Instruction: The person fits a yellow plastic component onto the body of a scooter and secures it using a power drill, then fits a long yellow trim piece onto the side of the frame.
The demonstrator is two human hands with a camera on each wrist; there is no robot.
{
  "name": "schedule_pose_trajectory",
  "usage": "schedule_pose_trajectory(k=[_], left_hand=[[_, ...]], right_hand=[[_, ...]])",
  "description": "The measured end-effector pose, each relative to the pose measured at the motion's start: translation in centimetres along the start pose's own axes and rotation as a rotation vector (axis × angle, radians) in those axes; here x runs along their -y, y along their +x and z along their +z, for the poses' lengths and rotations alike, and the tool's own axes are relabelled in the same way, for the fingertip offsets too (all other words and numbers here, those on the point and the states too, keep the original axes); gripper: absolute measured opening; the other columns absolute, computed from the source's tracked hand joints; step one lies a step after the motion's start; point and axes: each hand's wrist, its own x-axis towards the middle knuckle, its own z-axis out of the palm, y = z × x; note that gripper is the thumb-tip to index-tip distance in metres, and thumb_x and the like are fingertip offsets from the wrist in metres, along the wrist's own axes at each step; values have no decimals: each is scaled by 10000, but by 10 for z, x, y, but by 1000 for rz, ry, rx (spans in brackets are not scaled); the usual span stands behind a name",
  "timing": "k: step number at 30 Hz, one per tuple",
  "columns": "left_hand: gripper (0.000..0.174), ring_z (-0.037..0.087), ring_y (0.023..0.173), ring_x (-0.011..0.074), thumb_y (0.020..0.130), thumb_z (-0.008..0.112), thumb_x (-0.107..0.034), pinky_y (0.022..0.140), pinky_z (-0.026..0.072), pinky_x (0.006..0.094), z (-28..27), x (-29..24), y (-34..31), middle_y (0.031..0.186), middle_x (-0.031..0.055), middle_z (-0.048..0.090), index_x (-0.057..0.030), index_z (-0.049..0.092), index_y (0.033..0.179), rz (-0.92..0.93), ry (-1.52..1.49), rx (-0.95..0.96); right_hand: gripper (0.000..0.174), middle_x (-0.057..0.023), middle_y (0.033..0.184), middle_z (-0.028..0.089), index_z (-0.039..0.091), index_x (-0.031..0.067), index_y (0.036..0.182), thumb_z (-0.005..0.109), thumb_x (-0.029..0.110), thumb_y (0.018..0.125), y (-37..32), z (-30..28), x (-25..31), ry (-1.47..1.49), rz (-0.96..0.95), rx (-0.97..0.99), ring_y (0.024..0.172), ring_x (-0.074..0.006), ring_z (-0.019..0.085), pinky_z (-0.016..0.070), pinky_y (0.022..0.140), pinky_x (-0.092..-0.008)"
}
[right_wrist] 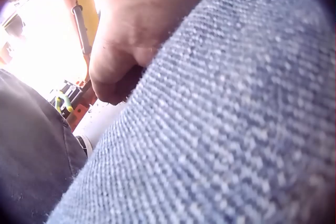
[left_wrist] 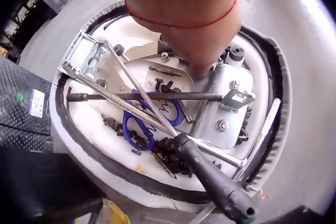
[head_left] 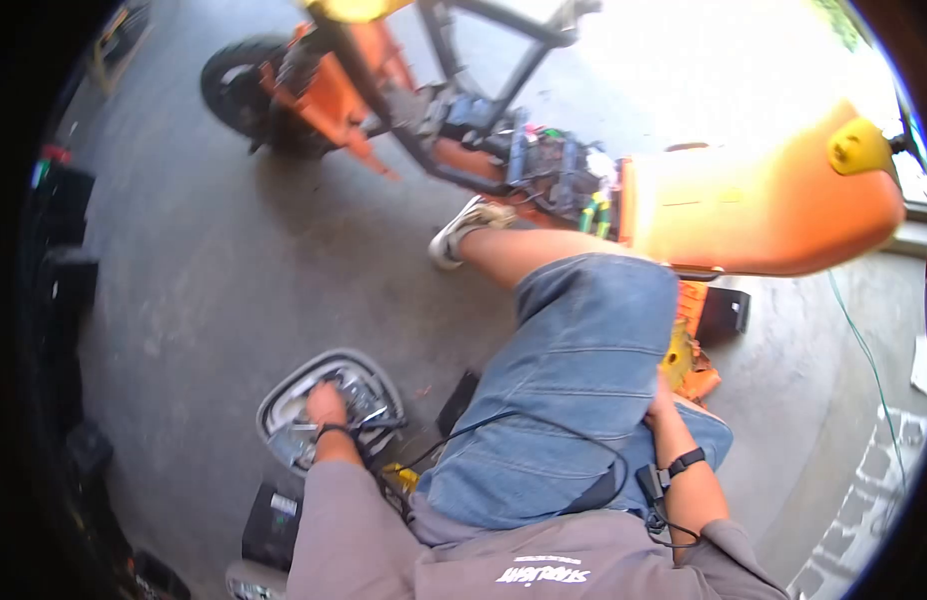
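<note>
My left hand [head_left: 327, 403] reaches down into a padded oval tray [left_wrist: 286, 103] of tools and hardware; its fingertips are hidden behind the wrist and a metal bracket [left_wrist: 215, 119]. A screwdriver with a black handle [left_wrist: 212, 174] lies across the tray's front. Beside it are blue scissor-like handles [left_wrist: 139, 142], a long dark rod [left_wrist: 173, 96] and loose dark screws [left_wrist: 176, 156]. My right hand [right_wrist: 123, 51] is beside the leg in denim shorts [right_wrist: 210, 114], fingers bent downward and partly behind the cloth. Whether it holds anything cannot be seen.
An orange two-wheeler with its frame exposed [head_left: 764, 215] stands ahead, its wheel [head_left: 246, 88] at the upper left. A black box [head_left: 272, 525] sits near the tray. Orange and yellow parts [head_left: 696, 375] lie right of the leg. A green cord [head_left: 864, 345] runs along the floor.
</note>
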Motion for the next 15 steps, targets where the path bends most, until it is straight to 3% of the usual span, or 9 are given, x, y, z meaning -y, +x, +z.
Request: schedule_pose_trajectory(k=[1, 3, 4, 7, 9, 11, 13, 14, 15], left_hand=[[192, 687, 957, 286, 892, 566, -108, 794, 572, 408, -6, 2, 2, 990, 90, 690, -134, 753, 926, -9, 64, 70], [148, 679, 957, 315, 866, 612, -113, 798, 565, 429, 2, 12, 12, 992, 107, 677, -115, 753, 912, -35, 72, 160], [148, 679, 957, 315, 866, 612, -113, 798, 565, 429, -8, 8, 7, 992, 107, 677, -115, 753, 912, -14, 64, 158], [105, 672, 918, 350, 832, 667, -136, 792, 555, 456, -45, 0, -6, 967, 132, 672, -80, 710, 909, 50, -100, 20], [165, 659, 872, 388, 800, 702, -151, 787, 537, 486, -50, -2, -3, 906, 150, 675, -54, 639, 916, -128, -356, -30], [158, 672, 746, 328, 849, 674, -122, 715, 540, 460, -51, -8, 16, 841, 153, 677, -30, 571, 924, -150, -426, -77], [140, 664, 658, 243, 886, 657, -90, 615, 536, 392, -89, -29, 38, 804, 138, 665, -17, 550, 938, -185, -1042, -108], [145, 652, 632, 163, 918, 640, -82, 554, 521, 307, -75, -30, 67, 799, 106, 660, -15, 529, 984, -33, -1076, -192], [204, 671, 684, 157, 914, 658, -95, 558, 514, 267, -149, -68, 55, 868, 98, 669, -22, 522, 1046, -36, -1250, -53]], right_hand=[[276, -50, 1022, 675, 612, 73, 1132, 678, 72, 864, 4, 4, -1, -53, -17, -20, 904, -157, 644, 533, 802, -311], [399, -80, 1163, 686, 606, 44, 1286, 668, 146, 905, -23, 24, 31, -351, -105, -67, 1004, -177, 647, 519, 889, -318], [213, -10, 904, 647, 595, 80, 964, 729, 44, 803, -20, 22, 29, -243, -159, -61, 824, -114, 616, 511, 751, -280], [227, -19, 896, 650, 595, 76, 961, 740, 33, 793, -43, 24, 49, -236, -219, -60, 822, -125, 624, 513, 756, -285], [242, -24, 894, 653, 593, 70, 959, 753, 29, 783, -51, 22, 59, -202, -230, -48, 830, -135, 633, 520, 766, -295], [236, -34, 893, 660, 595, 66, 953, 754, 28, 784, -59, 21, 69, -134, -308, -21, 835, -136, 639, 526, 774, -296], [218, -44, 893, 668, 597, 57, 950, 743, 23, 791, -75, 24, 90, -89, -346, -62, 825, -131, 644, 531, 766, -290], [207, -45, 885, 670, 599, 53, 940, 740, 25, 792, -78, 23, 96, -110, -419, -56, 820, -128, 644, 531, 756, -286], [195, -45, 876, 672, 601, 49, 931, 738, 26, 793, -80, 24, 104, -120, -495, -56, 815, -125, 644, 531, 745, -281]])
